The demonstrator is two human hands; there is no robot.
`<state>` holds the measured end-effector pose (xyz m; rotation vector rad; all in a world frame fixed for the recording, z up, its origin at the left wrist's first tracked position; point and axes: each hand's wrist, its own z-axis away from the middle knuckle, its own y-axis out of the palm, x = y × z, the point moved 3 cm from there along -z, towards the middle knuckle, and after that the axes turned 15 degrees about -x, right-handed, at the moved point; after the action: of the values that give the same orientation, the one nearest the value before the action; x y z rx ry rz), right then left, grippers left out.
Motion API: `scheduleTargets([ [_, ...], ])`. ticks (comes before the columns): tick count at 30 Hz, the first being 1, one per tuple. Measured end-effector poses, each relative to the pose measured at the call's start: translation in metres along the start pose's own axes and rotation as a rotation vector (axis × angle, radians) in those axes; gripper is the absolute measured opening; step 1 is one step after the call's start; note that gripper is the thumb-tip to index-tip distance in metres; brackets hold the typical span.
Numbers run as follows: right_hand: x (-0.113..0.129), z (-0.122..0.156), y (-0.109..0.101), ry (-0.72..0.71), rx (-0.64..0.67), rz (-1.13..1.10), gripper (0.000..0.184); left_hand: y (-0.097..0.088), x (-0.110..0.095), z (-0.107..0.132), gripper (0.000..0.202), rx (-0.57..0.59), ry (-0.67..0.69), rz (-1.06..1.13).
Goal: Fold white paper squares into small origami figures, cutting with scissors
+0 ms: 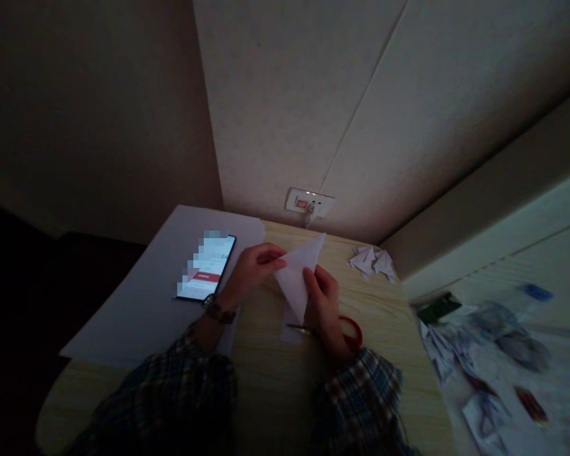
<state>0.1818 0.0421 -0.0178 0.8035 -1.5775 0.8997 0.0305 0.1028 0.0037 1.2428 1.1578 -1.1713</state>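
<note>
A white sheet of paper (295, 273), folded into a triangle, is held up over the table between both my hands. My left hand (255, 265) pinches its left corner between thumb and fingers. On the right edge, my right hand (323, 292) grips it with the thumb in front and the fingers behind. Scissors (352, 332) with red handles lie under my right wrist, their blades pointing left and partly hidden. Beneath the blades rests a small piece of white paper (291, 330).
A lit phone (208, 269) lies on large white sheets (137, 297) at the left of the wooden table (266, 392). Folded paper shapes (371, 261) sit at the back right corner. A wall socket (310, 202) holds a plug. Right of the table are papers and a bottle (498, 323).
</note>
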Motion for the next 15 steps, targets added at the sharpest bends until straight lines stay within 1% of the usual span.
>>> scheduleTargets([
  [3,-0.0026,0.0001,0.0028,-0.001,0.050,0.013,0.033,-0.0036,-0.0004,-0.0004,0.022,-0.047,-0.004,0.027],
  [7,-0.0002,0.0008,0.0054,-0.007,0.110,0.062,0.036,-0.0070,-0.0017,0.0000,0.020,-0.093,-0.018,0.064],
  [11,0.0012,0.0011,0.0067,-0.012,0.147,0.112,0.042,-0.0070,-0.0027,0.0014,0.021,-0.096,-0.043,0.129],
  [15,0.0004,0.0033,0.0090,0.012,0.207,0.139,0.048,-0.0057,-0.0003,0.0016,0.025,-0.071,-0.087,0.182],
])
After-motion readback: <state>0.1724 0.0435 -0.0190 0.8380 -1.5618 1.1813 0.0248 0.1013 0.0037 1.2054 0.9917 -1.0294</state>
